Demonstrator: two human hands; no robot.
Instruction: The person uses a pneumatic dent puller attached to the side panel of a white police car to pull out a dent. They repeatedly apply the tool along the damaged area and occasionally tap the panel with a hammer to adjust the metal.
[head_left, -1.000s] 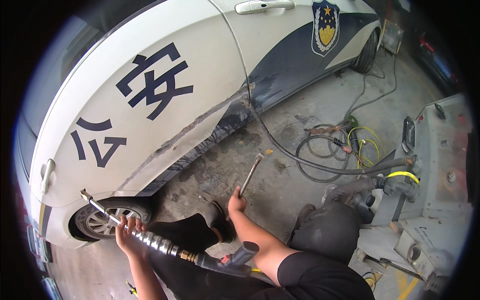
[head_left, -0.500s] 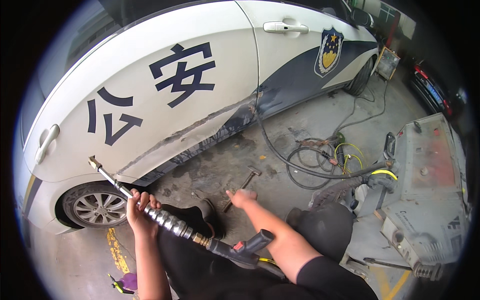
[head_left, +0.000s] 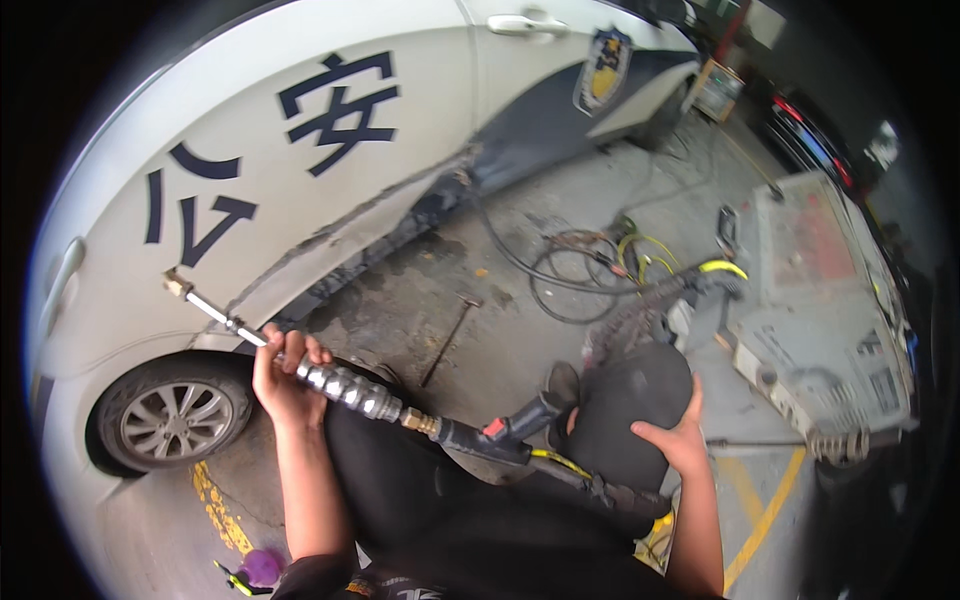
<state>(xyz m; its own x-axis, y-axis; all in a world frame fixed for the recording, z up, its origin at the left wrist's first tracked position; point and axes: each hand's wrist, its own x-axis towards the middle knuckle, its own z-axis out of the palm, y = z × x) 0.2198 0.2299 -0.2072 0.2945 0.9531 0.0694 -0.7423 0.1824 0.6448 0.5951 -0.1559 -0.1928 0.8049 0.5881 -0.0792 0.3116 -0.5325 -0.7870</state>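
My left hand grips the metal shaft of a dent-puller tool, which has a stepped steel weight, brass fittings and a black pistol handle with a red trigger. Its tip is at the lower rear of the white car door; contact is unclear. The door has large dark lettering and a long rough grey scrape along its lower part. My right hand rests on my bent right knee, fingers apart and empty. A long-handled hammer lies on the concrete floor below the door.
A grey machine stands at the right. Coiled hoses and cables lie between it and the car. The rear wheel is at left, a purple spray bottle below it. Another dark car stands at the upper right.
My right hand has put the hammer on the floor, let go and moved right onto my knee. My left hand still holds the tool, its tip now higher. The view has shifted.
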